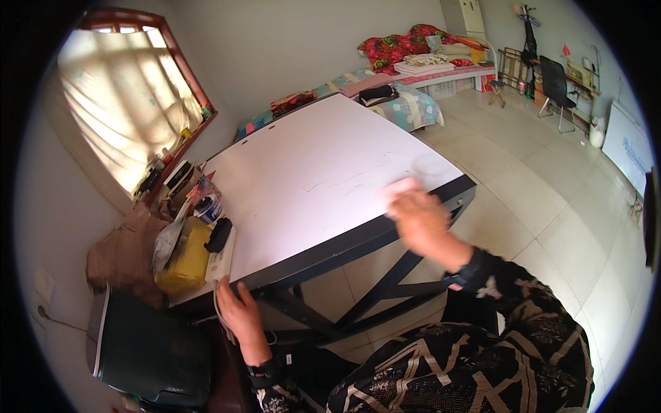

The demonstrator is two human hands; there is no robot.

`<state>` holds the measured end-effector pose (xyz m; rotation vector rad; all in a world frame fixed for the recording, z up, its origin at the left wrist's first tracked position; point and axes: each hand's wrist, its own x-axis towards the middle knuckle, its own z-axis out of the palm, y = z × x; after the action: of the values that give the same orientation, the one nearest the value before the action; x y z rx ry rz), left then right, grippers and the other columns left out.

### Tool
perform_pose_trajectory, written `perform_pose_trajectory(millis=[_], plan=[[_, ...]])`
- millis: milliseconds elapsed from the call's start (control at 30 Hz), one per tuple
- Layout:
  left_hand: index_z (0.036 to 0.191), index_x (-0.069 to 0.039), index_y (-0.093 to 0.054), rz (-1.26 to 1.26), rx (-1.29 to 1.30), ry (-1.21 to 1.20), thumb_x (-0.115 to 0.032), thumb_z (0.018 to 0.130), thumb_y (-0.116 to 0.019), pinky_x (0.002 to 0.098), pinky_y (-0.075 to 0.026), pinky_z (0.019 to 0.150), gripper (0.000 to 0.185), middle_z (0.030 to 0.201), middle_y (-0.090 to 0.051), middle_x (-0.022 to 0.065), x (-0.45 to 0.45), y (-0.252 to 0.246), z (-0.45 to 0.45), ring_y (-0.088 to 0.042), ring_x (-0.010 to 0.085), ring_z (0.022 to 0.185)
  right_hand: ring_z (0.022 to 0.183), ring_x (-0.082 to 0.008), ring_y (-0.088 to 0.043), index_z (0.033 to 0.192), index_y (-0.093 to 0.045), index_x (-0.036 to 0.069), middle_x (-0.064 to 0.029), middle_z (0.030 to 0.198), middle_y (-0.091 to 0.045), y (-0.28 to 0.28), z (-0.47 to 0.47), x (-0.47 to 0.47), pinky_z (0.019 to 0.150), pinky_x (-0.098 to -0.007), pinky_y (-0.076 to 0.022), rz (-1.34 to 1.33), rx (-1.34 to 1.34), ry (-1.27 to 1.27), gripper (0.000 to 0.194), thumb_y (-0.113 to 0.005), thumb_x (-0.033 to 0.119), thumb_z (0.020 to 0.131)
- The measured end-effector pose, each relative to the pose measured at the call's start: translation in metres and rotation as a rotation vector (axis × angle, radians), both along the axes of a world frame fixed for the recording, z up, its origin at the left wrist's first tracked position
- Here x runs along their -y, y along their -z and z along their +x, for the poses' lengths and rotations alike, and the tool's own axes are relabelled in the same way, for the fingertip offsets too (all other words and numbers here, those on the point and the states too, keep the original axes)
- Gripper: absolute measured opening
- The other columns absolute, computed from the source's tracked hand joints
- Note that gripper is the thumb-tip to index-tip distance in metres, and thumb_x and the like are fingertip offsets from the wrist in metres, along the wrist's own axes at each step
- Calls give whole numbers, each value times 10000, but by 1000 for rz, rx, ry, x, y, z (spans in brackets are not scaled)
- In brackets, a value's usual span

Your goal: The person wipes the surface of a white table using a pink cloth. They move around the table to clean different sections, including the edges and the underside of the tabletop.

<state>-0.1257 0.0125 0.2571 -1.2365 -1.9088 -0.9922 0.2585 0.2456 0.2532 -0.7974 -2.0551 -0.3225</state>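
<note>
My right hand (422,223) is blurred and grips a pink cloth or sponge (402,188), which rests on the white tabletop (310,149) close to its black front edge. Dark scuff lines (330,181) run across the surface to the left of it, and a faint ring-shaped mark (429,164) lies beyond. At the table's near left corner, my left hand (239,313) touches the edge with its fingers apart and seems to hold nothing. Just past its fingertips lies a white power strip (222,260) with a black object (218,235) on it.
A yellow bag (183,258), a blue-and-white tin (208,208) and a brown bag (124,253) crowd the table's left end. Below them stands a dark bin-like container (150,346). A bed (418,106) lies behind the table; a black chair (556,85) stands far right.
</note>
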Motion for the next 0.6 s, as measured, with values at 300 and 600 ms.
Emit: perform_pose_trajectory(millis=[300,600], plan=[[1314,17,-567,-232,173,79,-210,974,-622,497,-477,1015,412,1283,-596,273,-103,-8,-5,-566,473,1196,1173,-531,-546,952,-661,-19,-275,1091,-632,-22,-184,67,1148,-630,-310,-20,233,-340,268,-596,218,846],[1269,9,-605,-372,184,7,-266,948,-652,460,-468,1048,425,1327,-603,220,-103,-2,-18,-565,419,1242,1116,-276,-626,1129,-695,183,-32,1153,-688,-8,30,2,862,-401,-504,43,14,-47,301,-692,107,838]])
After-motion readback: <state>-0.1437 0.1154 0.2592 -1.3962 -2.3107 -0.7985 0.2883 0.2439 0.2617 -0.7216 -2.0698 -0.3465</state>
